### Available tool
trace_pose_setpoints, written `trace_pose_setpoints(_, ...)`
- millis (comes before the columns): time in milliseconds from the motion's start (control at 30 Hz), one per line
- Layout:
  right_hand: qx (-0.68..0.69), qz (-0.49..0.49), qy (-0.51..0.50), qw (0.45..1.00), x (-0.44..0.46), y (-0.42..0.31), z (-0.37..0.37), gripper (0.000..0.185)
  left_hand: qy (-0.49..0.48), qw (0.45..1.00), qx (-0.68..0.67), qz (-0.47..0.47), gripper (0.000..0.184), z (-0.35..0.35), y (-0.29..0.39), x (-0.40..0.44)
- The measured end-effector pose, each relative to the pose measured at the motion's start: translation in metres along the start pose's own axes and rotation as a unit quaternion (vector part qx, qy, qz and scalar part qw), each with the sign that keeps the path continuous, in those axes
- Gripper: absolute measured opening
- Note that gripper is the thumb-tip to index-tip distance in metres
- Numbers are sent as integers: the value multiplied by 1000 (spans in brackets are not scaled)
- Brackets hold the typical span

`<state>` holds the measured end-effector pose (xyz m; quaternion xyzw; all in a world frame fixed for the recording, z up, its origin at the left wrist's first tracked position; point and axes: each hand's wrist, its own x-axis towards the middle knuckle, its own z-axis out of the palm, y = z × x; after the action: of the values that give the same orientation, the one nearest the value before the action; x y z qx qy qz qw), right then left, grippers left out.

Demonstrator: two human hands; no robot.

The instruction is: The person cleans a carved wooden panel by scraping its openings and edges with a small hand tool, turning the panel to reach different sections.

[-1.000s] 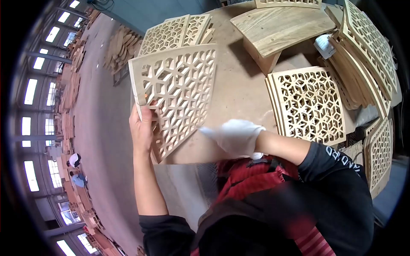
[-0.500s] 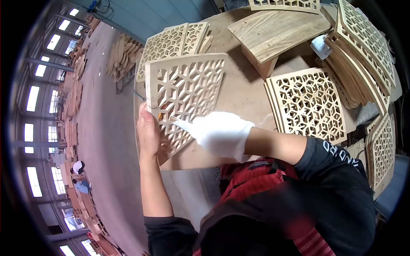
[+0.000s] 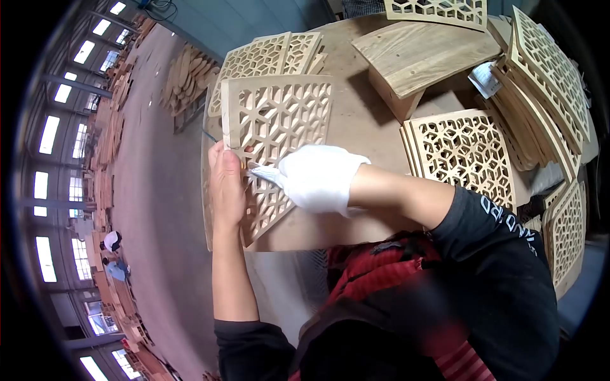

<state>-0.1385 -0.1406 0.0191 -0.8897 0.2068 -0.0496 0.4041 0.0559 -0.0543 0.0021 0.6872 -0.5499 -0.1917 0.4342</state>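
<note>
My bare left hand (image 3: 227, 184) grips the left edge of a lattice wood panel (image 3: 286, 120), which is tilted up above the table (image 3: 356, 136). The thumb lies on the near face and the fingers go behind the edge. My right hand (image 3: 318, 178) wears a white glove. Its fingertips are pressed together at the panel's openings, close to my left thumb. Whatever they pinch, if anything, is too small to make out. Behind the held panel lie more lattice panels (image 3: 254, 57).
A stack of lattice panels (image 3: 464, 152) lies to the right. Behind it stands a curved wooden piece (image 3: 426, 54). More panels (image 3: 549, 82) lean at the far right. Stacked boards (image 3: 187, 82) are on the floor beyond the table, and two people (image 3: 114, 254) are far left.
My gloved right hand has moved left and up from beside the panel to its openings. The held panel has turned slightly and shifted to the right with my left hand.
</note>
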Motion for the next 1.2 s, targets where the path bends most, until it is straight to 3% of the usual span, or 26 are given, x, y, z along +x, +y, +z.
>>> trace_pose_setpoints(67,-4,24,2,1000,-4,-6,-5,19,-1,1000,-23,1,58,2,1,1)
trace_pose_setpoints(100,-56,-58,44,996,-4,-4,0,17,-7,999,-43,-4,58,5,5,0)
trace_pose_setpoints(200,-143,-131,17,981,-10,-2,-4,16,0,999,16,29,55,10,7,0)
trace_pose_setpoints(233,-113,-53,-15,992,-10,-13,-10,15,-1,999,28,39,54,11,8,1)
trace_pose_setpoints(333,-123,13,-49,991,-11,-19,-15,36,-4,996,62,67,51,13,9,5)
trace_pose_setpoints(433,-129,-59,9,990,-8,-11,-9,17,21,994,87,62,50,22,26,5)
trace_pose_setpoints(533,-173,-87,-8,981,1,-15,-17,23,22,980,167,108,50,23,27,7)
trace_pose_setpoints(733,-141,-45,0,989,-10,-15,-16,21,39,983,165,68,52,21,21,9)
trace_pose_setpoints(767,-114,-45,5,992,-1,-11,-12,21,38,984,162,66,52,26,28,6)
trace_pose_setpoints(800,-174,-88,-20,981,-5,-21,-27,19,36,984,160,67,53,29,34,5)
trace_pose_setpoints(867,-100,-37,12,994,11,-20,-18,18,45,976,189,98,53,28,31,6)
trace_pose_setpoints(1067,-116,-1,-4,993,0,-16,-14,20,74,982,158,71,51,24,20,11)
trace_pose_setpoints(1100,-140,-75,11,987,-1,-15,-17,21,70,980,168,78,50,30,30,7)
trace_pose_setpoints(1200,-129,-33,15,991,12,-16,-16,21,55,970,216,99,52,30,30,9)
